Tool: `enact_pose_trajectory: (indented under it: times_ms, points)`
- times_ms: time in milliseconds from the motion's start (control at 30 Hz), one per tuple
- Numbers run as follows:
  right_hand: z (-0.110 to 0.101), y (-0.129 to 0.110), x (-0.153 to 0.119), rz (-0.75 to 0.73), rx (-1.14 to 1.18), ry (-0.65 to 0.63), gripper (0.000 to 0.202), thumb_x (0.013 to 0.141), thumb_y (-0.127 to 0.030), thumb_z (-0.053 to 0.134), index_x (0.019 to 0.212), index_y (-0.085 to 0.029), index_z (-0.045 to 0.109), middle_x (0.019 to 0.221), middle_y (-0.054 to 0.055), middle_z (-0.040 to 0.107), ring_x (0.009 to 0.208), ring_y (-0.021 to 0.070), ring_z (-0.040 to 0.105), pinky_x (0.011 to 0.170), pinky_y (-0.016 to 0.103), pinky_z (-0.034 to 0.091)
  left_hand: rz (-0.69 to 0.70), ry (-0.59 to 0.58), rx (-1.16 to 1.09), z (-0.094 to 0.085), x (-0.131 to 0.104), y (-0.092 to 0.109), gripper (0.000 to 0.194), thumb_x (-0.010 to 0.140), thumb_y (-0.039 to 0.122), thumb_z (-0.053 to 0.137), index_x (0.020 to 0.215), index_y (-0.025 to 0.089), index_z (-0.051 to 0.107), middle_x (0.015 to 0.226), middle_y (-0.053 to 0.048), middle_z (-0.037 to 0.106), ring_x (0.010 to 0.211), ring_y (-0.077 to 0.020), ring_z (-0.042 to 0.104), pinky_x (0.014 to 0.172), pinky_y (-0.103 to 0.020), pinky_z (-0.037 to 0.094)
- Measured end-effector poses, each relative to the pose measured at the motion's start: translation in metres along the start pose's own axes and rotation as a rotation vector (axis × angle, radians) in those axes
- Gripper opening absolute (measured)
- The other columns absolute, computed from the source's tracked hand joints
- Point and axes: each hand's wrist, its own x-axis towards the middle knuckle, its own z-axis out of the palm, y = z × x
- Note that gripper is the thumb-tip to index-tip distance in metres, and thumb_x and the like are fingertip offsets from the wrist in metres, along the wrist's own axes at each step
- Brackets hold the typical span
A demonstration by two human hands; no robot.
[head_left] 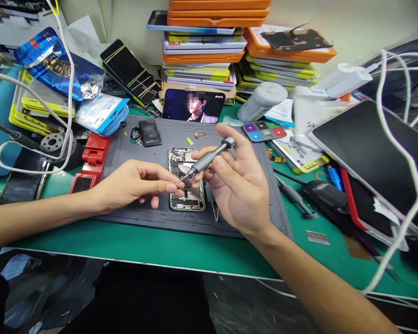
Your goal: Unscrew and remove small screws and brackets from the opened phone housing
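Observation:
My right hand (238,185) holds a grey screwdriver (209,160) slantwise, its round cap up and its thin shaft pointing down to the left. The fingertips of my left hand (142,183) pinch at the screwdriver's tip; whether a small part is held there is too small to tell. Below both hands an opened phone (186,202) lies on the grey mat (135,215), its inner parts showing and its middle partly covered by my fingers. A black battery-like block (150,133) lies at the mat's upper left.
A lit phone (194,105) leans behind the mat, before stacked boxes (202,55). Left stands a red holder (90,162). To the right lie another screwdriver (294,195), a large dark panel (372,153) and a white cable (413,176). Tweezer-like tips (216,213) show beside my right hand.

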Motion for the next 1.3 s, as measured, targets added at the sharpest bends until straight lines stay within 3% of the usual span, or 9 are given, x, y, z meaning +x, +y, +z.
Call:
enact_pose_trajectory:
  times_ms: [1300]
  points:
    - [-0.0008, -0.0023, -0.0001, 0.038, 0.060, -0.023, 0.041, 0.102, -0.034, 0.066, 0.141, -0.037, 0.054, 0.109, 0.000, 0.076, 0.068, 0.0128, 0.069, 0.057, 0.028, 0.062, 0.008, -0.016, -0.017, 0.0007, -0.0002, 0.0007, 0.017, 0.093, 0.034, 0.081, 0.101, 0.019, 0.083, 0.102, -0.005, 0.084, 0.058, -0.0052, 0.064, 0.048, -0.016, 0.037]
